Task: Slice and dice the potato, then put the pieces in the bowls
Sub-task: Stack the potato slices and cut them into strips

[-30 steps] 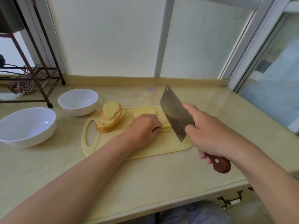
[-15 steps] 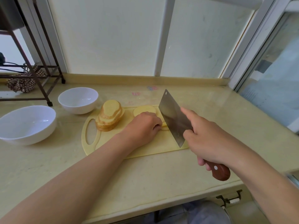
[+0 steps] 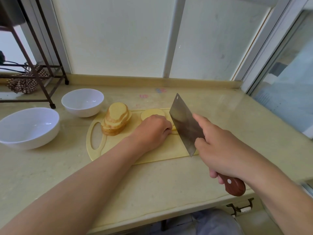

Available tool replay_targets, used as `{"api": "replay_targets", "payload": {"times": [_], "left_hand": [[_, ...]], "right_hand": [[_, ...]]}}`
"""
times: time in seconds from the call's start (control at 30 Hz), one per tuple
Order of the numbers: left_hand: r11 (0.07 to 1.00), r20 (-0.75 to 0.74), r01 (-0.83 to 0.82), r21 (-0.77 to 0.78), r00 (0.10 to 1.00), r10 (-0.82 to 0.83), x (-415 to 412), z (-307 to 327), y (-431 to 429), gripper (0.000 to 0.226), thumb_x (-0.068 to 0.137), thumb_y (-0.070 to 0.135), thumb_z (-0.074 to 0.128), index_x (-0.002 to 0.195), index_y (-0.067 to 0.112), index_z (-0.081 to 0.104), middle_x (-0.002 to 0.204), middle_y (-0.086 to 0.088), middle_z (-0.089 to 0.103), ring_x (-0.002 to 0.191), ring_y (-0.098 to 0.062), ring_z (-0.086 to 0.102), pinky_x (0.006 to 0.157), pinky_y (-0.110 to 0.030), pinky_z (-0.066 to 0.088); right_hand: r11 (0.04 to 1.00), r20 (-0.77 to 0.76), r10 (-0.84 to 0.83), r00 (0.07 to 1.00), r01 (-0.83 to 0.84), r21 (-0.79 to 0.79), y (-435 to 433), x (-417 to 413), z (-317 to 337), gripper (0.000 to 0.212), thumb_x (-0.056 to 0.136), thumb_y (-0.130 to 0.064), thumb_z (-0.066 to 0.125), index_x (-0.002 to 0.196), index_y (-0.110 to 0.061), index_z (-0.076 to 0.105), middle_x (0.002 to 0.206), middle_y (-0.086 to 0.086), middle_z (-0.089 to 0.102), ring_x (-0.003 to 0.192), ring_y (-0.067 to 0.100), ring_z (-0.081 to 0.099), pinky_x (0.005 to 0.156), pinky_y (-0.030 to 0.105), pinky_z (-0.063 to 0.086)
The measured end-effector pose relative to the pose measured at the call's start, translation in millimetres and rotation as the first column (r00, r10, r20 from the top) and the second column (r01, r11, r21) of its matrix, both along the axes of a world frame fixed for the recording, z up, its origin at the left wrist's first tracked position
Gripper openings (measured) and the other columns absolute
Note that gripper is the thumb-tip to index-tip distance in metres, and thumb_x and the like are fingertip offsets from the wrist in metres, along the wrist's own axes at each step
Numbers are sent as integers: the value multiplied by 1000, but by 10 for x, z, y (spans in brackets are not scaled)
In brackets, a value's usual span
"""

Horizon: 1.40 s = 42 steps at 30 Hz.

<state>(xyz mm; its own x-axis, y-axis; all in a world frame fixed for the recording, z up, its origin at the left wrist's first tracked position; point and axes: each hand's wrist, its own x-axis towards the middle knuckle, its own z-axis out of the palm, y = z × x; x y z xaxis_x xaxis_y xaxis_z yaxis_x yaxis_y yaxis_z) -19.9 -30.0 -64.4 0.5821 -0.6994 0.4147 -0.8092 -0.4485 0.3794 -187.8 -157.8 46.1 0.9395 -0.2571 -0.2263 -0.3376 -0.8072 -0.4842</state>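
- head view: a pale yellow cutting board (image 3: 169, 150) lies on the beige bench (image 3: 169, 184), with its oval handle hole at the left end.
- the left hand (image 3: 152, 131) sits on the middle of the board. its fingers are curled down and clamped on a flat potato slice (image 3: 152, 112), whose round far edge shows beyond the knuckles.
- thin cut strips (image 3: 174, 128) peek out between the left hand and the blade; how many, i cannot tell.
- the right hand (image 3: 218, 150) is closed round the cleaver (image 3: 184, 122). the index finger lies stretched along the blade and the other fingers wrap the red-brown wooden handle (image 3: 234, 185), which juts toward the near edge of the bench.
- the blade stands tilted, just beside the left knuckles. its heel corner is low over the right end of the board, and its far corner with the small hole is raised. i cannot tell whether the edge touches the board.
- a stack of potato slices (image 3: 116, 118), with skin on the rims, leans on the left part of the board, apart from the left hand.
- a small bowl (image 3: 81, 108), white, stands on the bench just beyond the board's left end, near the stack.
- a large bowl (image 3: 33, 141), also white, stands further left and nearer the camera, apart from the board.
- a dark metal rack (image 3: 42, 65) stands at the far left of the bench, with a patterned cloth (image 3: 23, 83) behind its legs.
- frosted window panels with a pale window frame (image 3: 171, 48) rise behind the bench.
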Motion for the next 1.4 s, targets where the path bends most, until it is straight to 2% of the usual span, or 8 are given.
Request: {"api": "replay_targets", "payload": {"times": [0.17, 0.5, 0.7, 0.83, 1.0, 1.2, 1.33, 1.4], "left_hand": [[1000, 0, -2, 3, 1000, 2, 10, 1, -11, 17, 94, 15, 58, 93, 10, 74, 89, -8, 68, 87, -28, 59, 78, -44, 48], [1000, -1, 13, -25, 1000, -13, 7, 13, -24, 15, 92, 14, 62, 91, 8, 75, 86, -9, 69, 83, -30, 59, 76, -45, 48], [1000, 4, 2, -17, 1000, -2, -11, 21, -19, 14, 92, 13, 62, 89, 6, 74, 85, -10, 69, 81, -31, 59, 74, -46, 48], [1000, 11, -3, -25, 1000, 4, -35, 19, -16, 15, 91, 13, 61, 89, 7, 75, 86, -10, 70, 82, -32, 61, 74, -46, 49], [999, 19, 3, -41, 1000, -2, -38, 24, -9, 14, 90, 12, 63, 88, 7, 75, 85, -9, 71, 81, -31, 61, 73, -45, 50], [999, 33, 8, -51, 999, -7, -47, 30, 8, 14, 88, 12, 62, 81, 7, 73, 80, -6, 70, 75, -27, 60, 70, -44, 50], [997, 26, -6, -83, 1000, 8, -55, 38, 14, 9, 87, 8, 66, 84, 5, 74, 81, -7, 71, 77, -26, 62, 71, -41, 51], [996, 33, -3, -92, 999, 6, -50, 29, 9, 8, 87, 7, 66, 84, 6, 74, 80, -7, 70, 76, -26, 61, 70, -40, 52]], "right_hand": [[1000, -10, 11, 1000, -11, -13, 1, 4, -3, 70, 107, -22, 33, 162, -51, -1, 62, 10, 68, 38, 15, 61, 45, 30, 57], [1000, -44, 8, 999, -8, -1, 45, 344, -135, 71, 104, -17, 31, 161, -46, 0, 64, 18, 69, 39, 23, 61, 46, 36, 59], [999, -37, 13, 999, -14, -34, 47, 561, -124, 73, 101, -13, 32, 163, -36, 1, 74, 19, 69, 38, 18, 61, 46, 29, 52], [999, -45, -2, 999, 4, 37, 0, 360, -160, 73, 102, -16, 32, 162, -43, -1, 74, 20, 70, 48, 28, 67, 46, 33, 56], [999, -63, 22, 998, -20, 32, -20, 187, -152, 73, 102, -16, 33, 161, -44, -2, 70, 17, 71, 48, 23, 67, 52, 37, 60], [961, 58, -85, 995, 67, 269, -200, 450, -215, 75, 97, -11, 36, 159, -49, 16, 85, 18, 65, 48, 22, 61, 45, 31, 50], [882, 127, -185, 974, 108, 459, -512, 346, -147, 66, 99, -6, 43, 153, -43, 37, 69, 12, 59, 41, 22, 51, 40, 28, 43], [787, 156, -265, 952, 120, 605, -697, 272, -110, 61, 101, -6, 46, 151, -41, 42, 62, 9, 55, 39, 21, 45, 37, 25, 39]]}}
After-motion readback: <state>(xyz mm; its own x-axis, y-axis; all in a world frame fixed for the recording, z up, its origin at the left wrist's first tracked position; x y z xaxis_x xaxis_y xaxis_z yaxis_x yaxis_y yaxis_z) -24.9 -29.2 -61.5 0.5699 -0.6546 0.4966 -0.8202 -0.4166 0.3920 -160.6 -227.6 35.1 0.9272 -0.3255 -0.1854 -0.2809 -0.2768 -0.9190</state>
